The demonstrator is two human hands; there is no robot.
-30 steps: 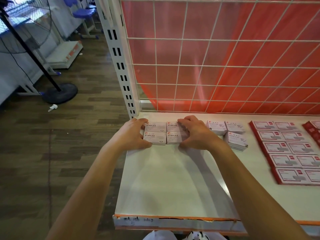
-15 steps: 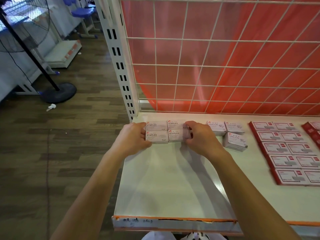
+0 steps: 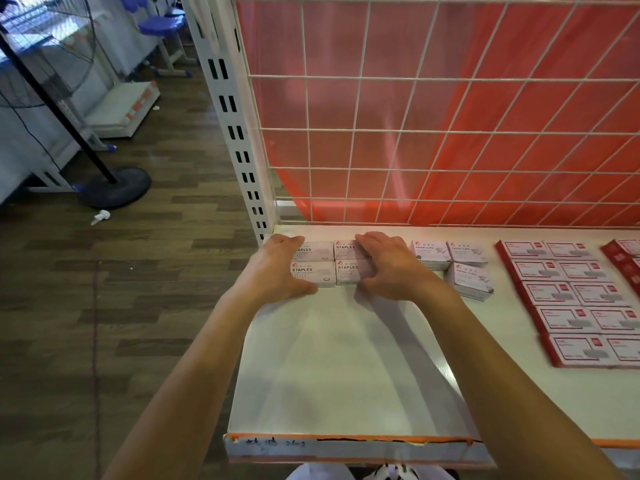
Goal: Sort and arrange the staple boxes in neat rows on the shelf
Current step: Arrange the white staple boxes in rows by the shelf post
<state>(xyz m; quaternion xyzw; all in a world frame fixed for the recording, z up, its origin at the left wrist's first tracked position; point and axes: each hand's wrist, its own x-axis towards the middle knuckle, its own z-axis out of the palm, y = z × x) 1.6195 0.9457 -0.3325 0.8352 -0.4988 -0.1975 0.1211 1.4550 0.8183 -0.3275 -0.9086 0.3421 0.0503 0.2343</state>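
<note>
A stationery shop: a slotted display shelf [image 3: 346, 358] with wire-grid back [image 3: 362, 76] carries rows of staple boxes [image 3: 346, 271] and paper-clip boxes [image 3: 431, 254].

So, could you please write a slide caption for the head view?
Left hand and right hand grip a two-by-two block of staple boxes at the back left of the shelf.

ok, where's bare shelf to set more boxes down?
Free: wide shelf patch between staple boxes, front edge and red boxes. Crowded: back row, where left hand and right hand grip the staple boxes, paper clip boxes close on the right.
</note>
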